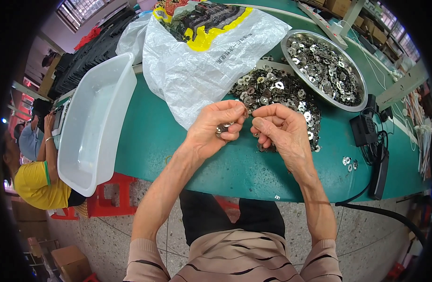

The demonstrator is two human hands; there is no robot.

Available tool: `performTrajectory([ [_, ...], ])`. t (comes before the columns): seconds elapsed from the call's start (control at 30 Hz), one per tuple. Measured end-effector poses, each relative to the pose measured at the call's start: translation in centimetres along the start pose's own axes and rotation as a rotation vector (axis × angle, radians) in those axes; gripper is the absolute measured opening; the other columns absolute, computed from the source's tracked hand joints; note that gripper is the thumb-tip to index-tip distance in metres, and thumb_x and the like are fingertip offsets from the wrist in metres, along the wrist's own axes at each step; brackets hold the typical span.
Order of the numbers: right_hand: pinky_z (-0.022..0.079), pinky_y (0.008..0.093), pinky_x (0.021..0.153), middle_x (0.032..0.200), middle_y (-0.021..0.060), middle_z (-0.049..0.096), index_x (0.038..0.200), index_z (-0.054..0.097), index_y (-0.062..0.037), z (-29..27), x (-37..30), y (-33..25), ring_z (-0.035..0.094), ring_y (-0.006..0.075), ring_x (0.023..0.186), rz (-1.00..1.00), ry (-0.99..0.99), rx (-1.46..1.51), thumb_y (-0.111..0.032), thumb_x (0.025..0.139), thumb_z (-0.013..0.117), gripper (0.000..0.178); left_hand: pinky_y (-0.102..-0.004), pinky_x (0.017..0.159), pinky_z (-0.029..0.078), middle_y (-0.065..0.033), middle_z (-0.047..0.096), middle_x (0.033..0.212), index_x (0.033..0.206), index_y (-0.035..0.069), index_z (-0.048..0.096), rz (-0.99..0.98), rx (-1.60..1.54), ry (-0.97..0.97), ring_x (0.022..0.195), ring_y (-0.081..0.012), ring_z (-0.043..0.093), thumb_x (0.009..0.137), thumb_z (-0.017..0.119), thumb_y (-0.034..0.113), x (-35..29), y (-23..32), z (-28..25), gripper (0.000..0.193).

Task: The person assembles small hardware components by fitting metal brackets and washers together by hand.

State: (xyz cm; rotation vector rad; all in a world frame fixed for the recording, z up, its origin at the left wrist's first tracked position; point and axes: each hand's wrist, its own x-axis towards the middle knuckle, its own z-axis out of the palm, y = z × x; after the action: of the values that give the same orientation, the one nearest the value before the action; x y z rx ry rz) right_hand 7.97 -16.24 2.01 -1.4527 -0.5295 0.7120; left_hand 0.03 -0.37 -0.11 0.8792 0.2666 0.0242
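Over the green table (216, 176) my two hands meet fingertip to fingertip. My left hand (209, 129) is closed around a few small metal discs (223, 128), their shiny edges showing between its fingers. A tiny piece seems to sit at its thumb and index tip, too small to name. My right hand (286, 134) is curled in a pinch just to the right; what lies between its fingertips cannot be made out. Just beyond both hands spreads a loose heap of notched, washer-like metal discs (267, 87).
A steel bowl (364, 101) full of similar discs stands far right. A white woven sack (178, 77) lies behind my left hand, beside a white plastic tub (91, 122). At right are a black adapter (363, 128), cables and several stray discs (350, 163). A co-worker (37, 181) sits far left.
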Motion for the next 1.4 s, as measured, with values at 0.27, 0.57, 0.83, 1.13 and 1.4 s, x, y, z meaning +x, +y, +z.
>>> performTrajectory([
  [0.27, 0.037, 0.0186, 0.043, 0.061, 0.002, 0.057, 0.088, 0.059, -0.0026, -0.3, 0.0, -0.4, 0.048, 0.0054, 0.048, 0.067, -0.048, -0.083, -0.02, 0.083, 0.063, 0.018, -0.0159, 0.043, 0.028, -0.0076, 0.046, 0.084, 0.087, -0.001, 0.047, -0.037, -0.174, -0.124, 0.063, -0.0064, 0.037, 0.089, 0.054, 0.016, 0.2, 0.1, -0.9, 0.018],
  [0.57, 0.045, 0.0188, 0.06, 0.083, 0.004, 0.063, 0.096, 0.061, -0.0013, -0.7, 0.4, 0.5, 0.057, 0.0069, 0.07, 0.023, -0.117, 0.136, -0.018, 0.084, 0.063, 0.021, -0.0167, 0.045, 0.031, -0.0079, 0.05, 0.083, 0.086, 0.0, 0.048, -0.058, -0.213, -0.017, 0.063, -0.0079, 0.04, 0.088, 0.051, 0.014, -0.1, 0.4, 0.0, 0.015],
  [0.83, 0.047, 0.0204, 0.065, 0.086, 0.0065, 0.065, 0.097, 0.06, 0.0009, -0.5, 0.3, 0.2, 0.059, 0.0086, 0.075, 0.004, -0.092, 0.15, -0.005, 0.081, 0.062, 0.018, -0.017, 0.043, 0.03, -0.0055, 0.052, 0.077, 0.097, -0.001, 0.053, -0.05, -0.162, -0.03, 0.056, -0.0071, 0.04, 0.086, 0.055, 0.01, 0.0, 0.2, 0.0, 0.016],
  [1.13, 0.046, 0.0206, 0.066, 0.08, 0.0045, 0.062, 0.092, 0.061, 0.0002, -0.6, 0.4, 0.5, 0.057, 0.008, 0.072, -0.012, -0.04, 0.204, -0.004, 0.08, 0.063, 0.013, -0.0174, 0.043, 0.028, -0.0014, 0.049, 0.07, 0.094, -0.001, 0.057, -0.001, 0.054, 0.008, 0.056, -0.0058, 0.04, 0.084, 0.061, 0.006, -0.3, -0.1, 0.7, 0.013],
  [1.4, 0.044, 0.0198, 0.062, 0.078, 0.0025, 0.062, 0.09, 0.063, -0.0011, -0.6, 0.3, 0.2, 0.055, 0.0066, 0.071, -0.017, 0.0, 0.122, -0.007, 0.08, 0.064, 0.011, -0.0176, 0.044, 0.028, -0.0006, 0.05, 0.069, 0.094, 0.0, 0.058, 0.062, 0.141, -0.031, 0.054, -0.0057, 0.04, 0.082, 0.064, 0.006, -0.6, -0.3, 1.2, 0.015],
])
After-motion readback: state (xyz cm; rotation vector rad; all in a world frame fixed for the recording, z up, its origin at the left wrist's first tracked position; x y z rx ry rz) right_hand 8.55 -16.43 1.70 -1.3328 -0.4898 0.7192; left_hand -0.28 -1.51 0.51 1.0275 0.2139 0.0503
